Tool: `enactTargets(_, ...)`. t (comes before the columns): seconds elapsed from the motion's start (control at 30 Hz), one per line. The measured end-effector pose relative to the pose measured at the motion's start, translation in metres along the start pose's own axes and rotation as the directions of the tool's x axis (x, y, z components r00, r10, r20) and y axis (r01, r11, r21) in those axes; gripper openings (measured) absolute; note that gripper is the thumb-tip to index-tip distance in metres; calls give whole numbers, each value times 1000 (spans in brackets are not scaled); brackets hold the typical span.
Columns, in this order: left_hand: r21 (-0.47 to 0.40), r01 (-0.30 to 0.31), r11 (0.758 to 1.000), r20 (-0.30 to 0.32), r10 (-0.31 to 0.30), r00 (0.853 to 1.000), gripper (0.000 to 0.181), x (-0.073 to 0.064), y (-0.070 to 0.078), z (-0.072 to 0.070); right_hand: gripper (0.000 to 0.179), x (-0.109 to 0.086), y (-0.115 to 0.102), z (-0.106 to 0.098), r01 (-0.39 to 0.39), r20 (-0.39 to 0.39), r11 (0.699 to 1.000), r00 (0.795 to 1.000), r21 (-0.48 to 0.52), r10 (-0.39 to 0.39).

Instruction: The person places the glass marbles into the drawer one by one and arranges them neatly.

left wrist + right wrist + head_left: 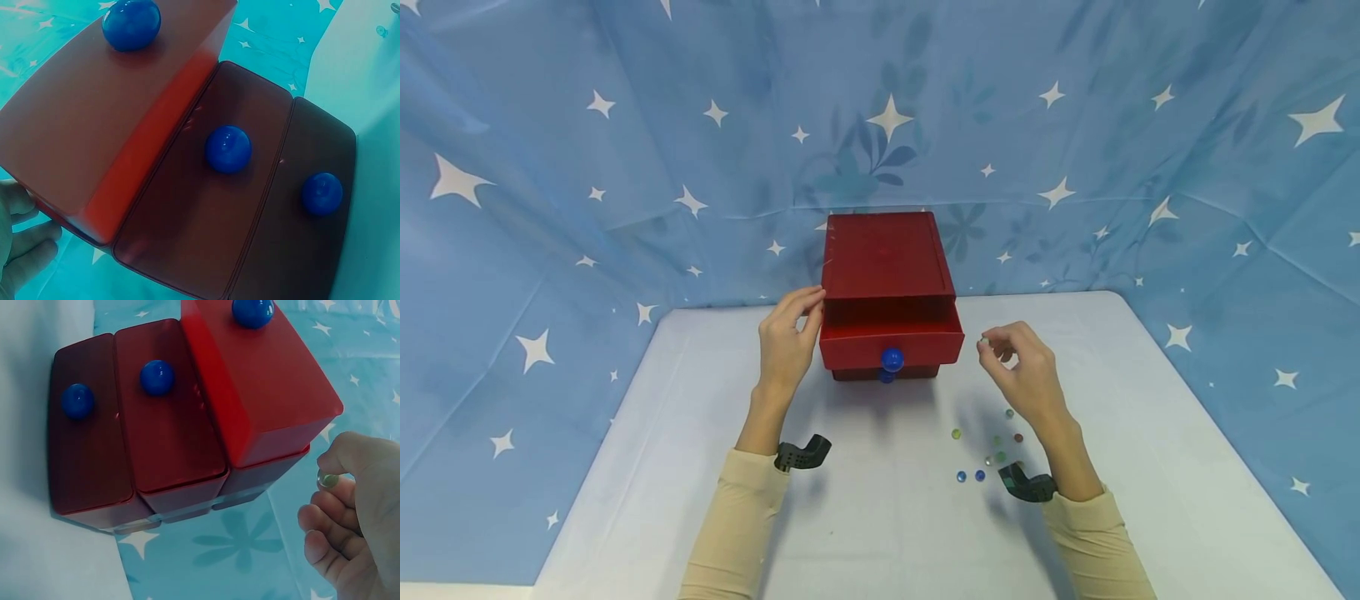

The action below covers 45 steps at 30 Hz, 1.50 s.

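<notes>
A red box of three stacked drawers [883, 254] stands at the back of the table, each drawer front bearing a round blue knob. Its top drawer [850, 352] is pulled out; the two lower ones [187, 206] are closed. My left hand [784, 342] rests its fingertips on the box's left side by the top drawer. To the right of the drawer, in the air, my right hand [1026, 371] pinches a greenish glass marble [327, 480] between thumb and forefinger. What lies inside the drawer is too dark to tell.
Several loose marbles, among them a yellow-green one [956, 433] and a blue one [961, 477], lie on the white table [700, 500] near my right wrist. A blue star-patterned cloth [715, 167] hangs behind the box.
</notes>
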<state>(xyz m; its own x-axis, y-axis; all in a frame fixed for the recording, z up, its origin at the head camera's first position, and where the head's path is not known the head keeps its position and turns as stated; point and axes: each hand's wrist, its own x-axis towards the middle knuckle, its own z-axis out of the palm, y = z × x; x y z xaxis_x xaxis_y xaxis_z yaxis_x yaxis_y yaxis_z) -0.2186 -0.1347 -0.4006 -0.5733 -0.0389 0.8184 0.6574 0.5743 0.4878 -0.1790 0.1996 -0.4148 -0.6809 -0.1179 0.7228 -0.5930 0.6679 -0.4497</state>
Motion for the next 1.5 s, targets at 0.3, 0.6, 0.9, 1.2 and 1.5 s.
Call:
enactTargets(0.3, -12, -5, 1000, -13, 4, 1000, 20, -1, -1, 1, 12, 7, -5, -1, 19, -49, 1000, 999, 22, -18)
enactTargets(0.6, -6, -8, 1000, -18, 8, 1000, 20, 0, 0, 1, 11, 14, -12, -1, 31, -76, 999, 997, 38, -28)
enactTargets(0.9, -16, -4, 1000, -26, 4, 1000, 20, -1, -2, 2, 14, 20, -20, -1, 46, -77, 998, 996, 42, -43)
enactTargets(1.2, -20, 4, 1000, -19, -5, 1000, 20, -1, -2, 2, 17, 25, -23, 4, 69, -85, 996, 994, 53, -65)
enactTargets(1.5, -18, -1, 1000, -21, 1, 1000, 20, -2, -3, 2, 20, 34, -27, 10, 86, -59, 993, 995, 86, -81)
